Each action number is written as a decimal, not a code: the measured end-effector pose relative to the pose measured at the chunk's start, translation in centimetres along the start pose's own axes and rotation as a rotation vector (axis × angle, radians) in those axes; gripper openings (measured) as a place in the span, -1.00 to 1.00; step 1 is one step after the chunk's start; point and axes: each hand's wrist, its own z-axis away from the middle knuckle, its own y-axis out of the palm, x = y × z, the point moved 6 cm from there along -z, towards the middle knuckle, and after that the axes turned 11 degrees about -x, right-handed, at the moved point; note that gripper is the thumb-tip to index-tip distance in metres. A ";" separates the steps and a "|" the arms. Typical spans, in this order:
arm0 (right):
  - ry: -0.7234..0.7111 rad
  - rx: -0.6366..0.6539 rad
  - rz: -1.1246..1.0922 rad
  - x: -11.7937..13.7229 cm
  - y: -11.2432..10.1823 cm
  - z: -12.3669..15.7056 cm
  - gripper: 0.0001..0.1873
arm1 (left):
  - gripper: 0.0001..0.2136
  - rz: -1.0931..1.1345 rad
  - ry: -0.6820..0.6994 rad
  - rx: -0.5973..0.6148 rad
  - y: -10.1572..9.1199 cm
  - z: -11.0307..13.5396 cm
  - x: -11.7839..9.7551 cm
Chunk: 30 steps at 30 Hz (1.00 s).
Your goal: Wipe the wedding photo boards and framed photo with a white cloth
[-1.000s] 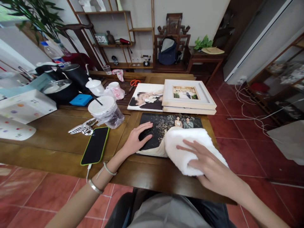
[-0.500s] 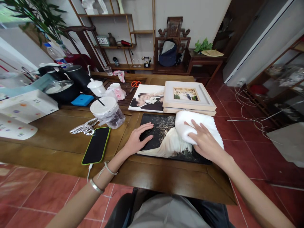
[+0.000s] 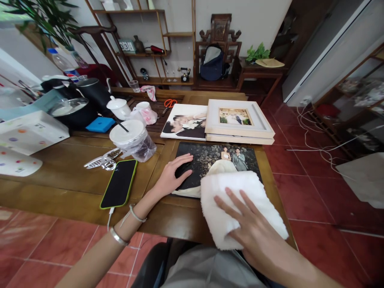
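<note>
wooden table (image 3: 69, 172), white towel (image 3: 223, 194), red floor (image 3: 303, 188)

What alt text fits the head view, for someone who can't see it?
The right hand lies flat on a white towel over a dark wedding photo on a wooden table; the left hand rests on its left edge.

Left hand (image 3: 173, 176) is lying flat, palm down, fingers extended. Left forearm (image 3: 120, 236) is reaching forward from lower left. Right hand (image 3: 255, 234) is resting palm down, fingers spread wide.
</note>
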 end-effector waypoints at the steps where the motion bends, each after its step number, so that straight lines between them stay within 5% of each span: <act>1: 0.006 0.011 -0.015 -0.3 -0.1 -0.2 -0.50 | -0.68 -0.001 -0.002 0.002 0.0 0.0 0.0; 11: 0.060 -0.062 0.120 -9.0 -2.0 -5.6 -0.43 | -0.69 0.017 0.005 -0.004 -0.1 -0.1 -0.2; 16: 0.039 -0.100 0.142 -11.0 -1.9 -7.2 -0.47 | -0.68 0.023 0.008 -0.008 -0.2 -0.1 -0.3; 20: 0.065 -0.082 0.119 -9.4 -1.7 -6.6 -0.49 | -0.68 0.023 0.003 -0.010 -0.1 -0.1 -0.2; 27: 0.004 0.081 -0.014 -1.8 -0.3 -1.7 -0.52 | -0.69 0.004 0.011 -0.012 -0.1 0.0 -0.2; 30: 0.000 0.066 -0.040 -0.6 0.3 -0.6 -0.57 | -0.70 0.004 0.016 -0.012 -0.1 -0.1 -0.2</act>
